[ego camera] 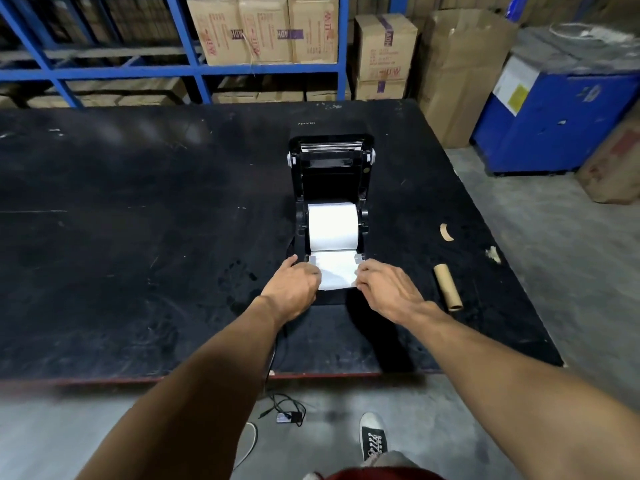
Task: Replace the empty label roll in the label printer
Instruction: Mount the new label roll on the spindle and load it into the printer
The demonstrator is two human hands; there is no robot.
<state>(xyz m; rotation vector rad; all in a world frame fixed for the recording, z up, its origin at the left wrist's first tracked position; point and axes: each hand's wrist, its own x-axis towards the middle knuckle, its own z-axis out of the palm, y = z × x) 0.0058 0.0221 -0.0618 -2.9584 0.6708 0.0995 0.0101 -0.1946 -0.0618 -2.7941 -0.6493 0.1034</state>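
The left hand (294, 285) and right hand (384, 289) each pinch a front corner of the label strip (335, 273), drawn forward from the new label roll (332, 227) seated in the open label printer (330, 188) on the tabletop (138, 220). The strip looks thin, light and easily creased, so edge holds suit it. The empty core (447, 287) lies to the right.
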